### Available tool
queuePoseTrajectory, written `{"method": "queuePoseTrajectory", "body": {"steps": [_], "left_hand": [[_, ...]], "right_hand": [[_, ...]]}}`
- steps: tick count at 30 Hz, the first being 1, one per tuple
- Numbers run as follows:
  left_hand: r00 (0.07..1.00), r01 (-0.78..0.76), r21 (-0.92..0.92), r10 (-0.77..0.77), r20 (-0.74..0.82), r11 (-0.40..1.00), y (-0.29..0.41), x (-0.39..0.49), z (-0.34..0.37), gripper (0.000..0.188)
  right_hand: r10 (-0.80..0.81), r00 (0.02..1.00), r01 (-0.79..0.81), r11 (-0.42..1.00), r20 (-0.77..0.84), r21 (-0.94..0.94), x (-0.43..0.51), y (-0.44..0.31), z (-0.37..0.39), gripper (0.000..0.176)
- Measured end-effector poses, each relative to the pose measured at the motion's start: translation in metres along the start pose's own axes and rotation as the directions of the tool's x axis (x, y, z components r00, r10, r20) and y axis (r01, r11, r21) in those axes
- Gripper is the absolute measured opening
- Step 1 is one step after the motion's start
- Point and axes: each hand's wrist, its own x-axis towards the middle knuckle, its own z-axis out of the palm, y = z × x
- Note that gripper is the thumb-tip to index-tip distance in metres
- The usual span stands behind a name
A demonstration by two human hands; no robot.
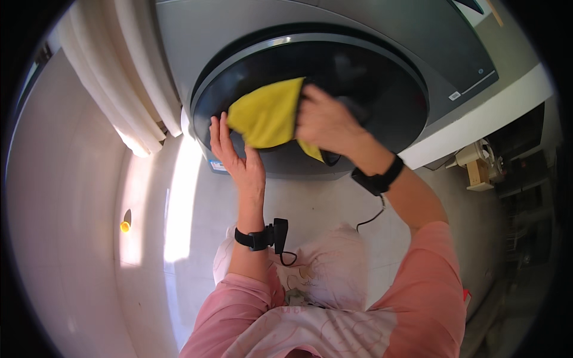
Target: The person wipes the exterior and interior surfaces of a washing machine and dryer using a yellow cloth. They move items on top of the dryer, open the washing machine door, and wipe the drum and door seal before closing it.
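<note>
A yellow cloth with a dark border (268,112) lies against the dark round door (380,76) of a grey front-loading machine, apparently a washing machine. My right hand (327,121), blurred by motion, grips the cloth at its right side; a loose corner hangs below the fingers. At the door's lower left, my left hand (237,152) has its fingers spread, with the fingertips by the door's edge. Its thumb is close to the cloth's lower edge; whether they touch is unclear. Both wrists wear black straps with a small device and cable.
Cream curtains (130,67) hang left of the machine's grey body (188,27). A small yellow-orange round object (125,227) lies on the sunlit pale floor (197,277). Right of the machine runs a white ledge (483,116), with a beige object (479,165) beyond it.
</note>
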Motion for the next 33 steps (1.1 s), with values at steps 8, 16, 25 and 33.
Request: {"method": "queuePoseTrajectory", "body": {"steps": [8, 16, 25, 33], "left_hand": [[0.995, 0.055, -0.383, -0.019, 0.098, 0.922, 0.051, 0.020, -0.015, 0.052], [0.999, 0.039, -0.576, -0.040, 0.012, 0.816, 0.064, 0.043, -0.012, 0.056], [0.973, -0.211, -0.297, 0.171, -0.153, 0.931, 0.000, 0.111, 0.007, 0.029], [0.708, 0.619, -0.452, -0.706, -0.035, 0.643, -0.085, 0.024, -0.042, 0.055]], "right_hand": [[0.213, 0.969, -0.224, 0.971, -0.128, -0.078, 0.065, 0.010, -0.008, 0.042], [0.015, 0.981, 0.073, 0.894, -0.193, 0.443, 0.061, 0.006, -0.046, 0.033], [0.118, 0.925, -0.123, 0.992, -0.362, 0.010, 0.044, 0.029, -0.021, 0.031], [0.146, 0.921, -0.170, 0.985, -0.361, -0.037, 0.044, 0.026, -0.018, 0.026]]}}
